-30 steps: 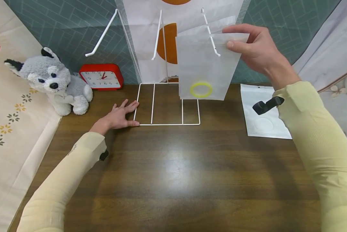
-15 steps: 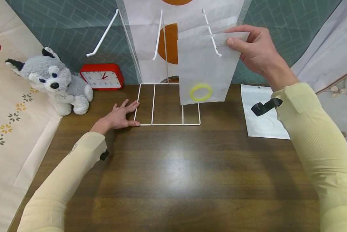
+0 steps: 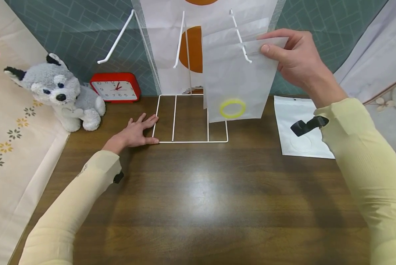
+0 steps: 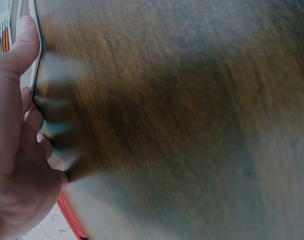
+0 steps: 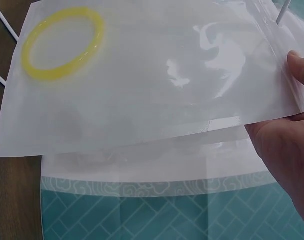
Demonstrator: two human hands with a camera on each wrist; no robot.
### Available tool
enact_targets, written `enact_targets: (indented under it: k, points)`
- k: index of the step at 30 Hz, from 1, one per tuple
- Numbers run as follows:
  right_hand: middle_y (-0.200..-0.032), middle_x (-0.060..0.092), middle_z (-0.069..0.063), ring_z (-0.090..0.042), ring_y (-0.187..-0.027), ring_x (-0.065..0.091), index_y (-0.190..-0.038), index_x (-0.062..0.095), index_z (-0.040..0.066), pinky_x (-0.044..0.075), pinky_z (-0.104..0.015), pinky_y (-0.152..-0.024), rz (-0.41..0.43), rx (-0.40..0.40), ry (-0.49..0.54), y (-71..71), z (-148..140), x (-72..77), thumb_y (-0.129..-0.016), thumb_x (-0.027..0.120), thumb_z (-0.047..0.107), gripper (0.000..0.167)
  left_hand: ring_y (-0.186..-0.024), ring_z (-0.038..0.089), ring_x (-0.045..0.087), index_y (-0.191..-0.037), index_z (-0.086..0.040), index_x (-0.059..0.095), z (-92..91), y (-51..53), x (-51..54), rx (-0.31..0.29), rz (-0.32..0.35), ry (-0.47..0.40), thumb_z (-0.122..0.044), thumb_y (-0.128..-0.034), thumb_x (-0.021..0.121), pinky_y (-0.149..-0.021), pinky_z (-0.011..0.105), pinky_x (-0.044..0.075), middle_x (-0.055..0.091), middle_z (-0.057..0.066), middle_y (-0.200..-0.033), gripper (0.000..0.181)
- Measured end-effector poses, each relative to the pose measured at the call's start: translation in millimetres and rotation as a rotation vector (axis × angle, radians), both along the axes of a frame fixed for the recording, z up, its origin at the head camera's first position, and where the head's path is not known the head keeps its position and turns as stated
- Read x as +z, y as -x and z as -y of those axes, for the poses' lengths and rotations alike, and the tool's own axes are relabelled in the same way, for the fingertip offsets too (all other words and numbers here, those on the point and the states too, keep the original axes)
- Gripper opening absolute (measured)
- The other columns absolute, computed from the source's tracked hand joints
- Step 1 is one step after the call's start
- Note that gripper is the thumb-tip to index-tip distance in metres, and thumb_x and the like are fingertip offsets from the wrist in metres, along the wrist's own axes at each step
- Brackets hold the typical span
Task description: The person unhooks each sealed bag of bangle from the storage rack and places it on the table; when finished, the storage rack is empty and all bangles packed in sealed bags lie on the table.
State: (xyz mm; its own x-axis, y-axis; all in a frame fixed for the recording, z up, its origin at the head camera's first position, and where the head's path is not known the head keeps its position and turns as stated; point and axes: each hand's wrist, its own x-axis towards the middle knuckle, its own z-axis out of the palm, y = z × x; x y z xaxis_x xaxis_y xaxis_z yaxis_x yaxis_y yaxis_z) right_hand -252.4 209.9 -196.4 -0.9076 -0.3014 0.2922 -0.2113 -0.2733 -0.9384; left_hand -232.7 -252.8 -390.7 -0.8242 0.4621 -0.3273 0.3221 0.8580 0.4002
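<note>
In the head view, my right hand (image 3: pixel 302 60) pinches the upper right corner of a white translucent zip bag (image 3: pixel 237 81) between thumb and fingers. A yellow ring (image 3: pixel 232 116) shows through the bag's lower part. The rightmost white hook (image 3: pixel 237 32) passes at the bag's top edge, its tip in front of the bag. Another pale bag (image 3: pixel 259 27) hangs behind it, mostly covered. My left hand (image 3: pixel 136 132) lies with spread fingers at the left side of the white wire rack base (image 3: pixel 194 142), thumb and fingertips touching the wire. The right wrist view shows the bag's glossy face (image 5: pixel 152 100).
Left of the rack stand a red clock (image 3: pixel 116 87) and a grey plush husky (image 3: pixel 60 88). Another white bag (image 3: pixel 297 121) with a round outline lies on the brown table (image 3: pixel 184 202) at right, under my right forearm. Two more hooks (image 3: pixel 118 36) jut forward at left and middle.
The bag's bottom edge and the yellow ring have moved down, and lately a little right, with my right hand shifting slightly right. My left hand stays put on the rack base.
</note>
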Motion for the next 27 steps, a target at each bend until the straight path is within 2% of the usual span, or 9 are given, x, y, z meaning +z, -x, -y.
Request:
enact_targets:
  k: [11, 18, 22, 27]
  points:
    - [-0.097, 0.071, -0.023, -0.032, -0.090, 0.064, -0.113, 0.067, -0.016, 0.054, -0.033, -0.079, 0.052, 0.025, 0.005, -17.8, -5, 5.4, -0.087, 0.069, -0.014, 0.027, -0.150, 0.041, -0.007, -0.162, -0.013, 0.014, -0.4, -1.0, 1.2, -0.005, 0.013, -0.002, -0.049, -0.0906, 0.069, -0.111, 0.069, -0.007, 0.008, 0.012, -0.166, 0.097]
    - [-0.101, 0.070, -0.022, -0.031, -0.088, 0.065, -0.112, 0.067, -0.016, 0.056, -0.032, -0.076, 0.031, 0.040, -0.016, -32.1, -12, 6.4, -0.088, 0.066, -0.015, 0.024, -0.150, 0.040, -0.007, -0.162, -0.015, 0.014, -1.2, -1.0, 0.1, -0.001, 0.017, -0.003, -0.050, -0.0900, 0.069, -0.111, 0.068, -0.007, 0.008, 0.011, -0.167, 0.097]
    - [-0.099, 0.071, -0.024, -0.032, -0.085, 0.068, -0.111, 0.067, -0.017, 0.058, -0.033, -0.074, 0.027, 0.069, 0.041, -40.9, -17, 6.4, -0.088, 0.062, -0.019, 0.024, -0.150, 0.040, -0.007, -0.162, -0.016, 0.014, -2.1, -0.6, -0.5, -0.002, 0.006, 0.002, -0.051, -0.0898, 0.069, -0.111, 0.069, -0.006, 0.008, 0.011, -0.167, 0.098]
    - [-0.097, 0.070, -0.027, -0.033, -0.083, 0.068, -0.110, 0.064, -0.021, 0.058, -0.035, -0.072, -0.032, 0.018, 0.045, -51.6, -19, 9.4, -0.087, 0.062, -0.021, 0.023, -0.150, 0.040, -0.007, -0.162, -0.016, 0.013, -2.4, 0.6, -0.7, -0.002, 0.003, 0.003, -0.053, -0.0894, 0.068, -0.111, 0.069, -0.007, 0.008, 0.011, -0.167, 0.098]
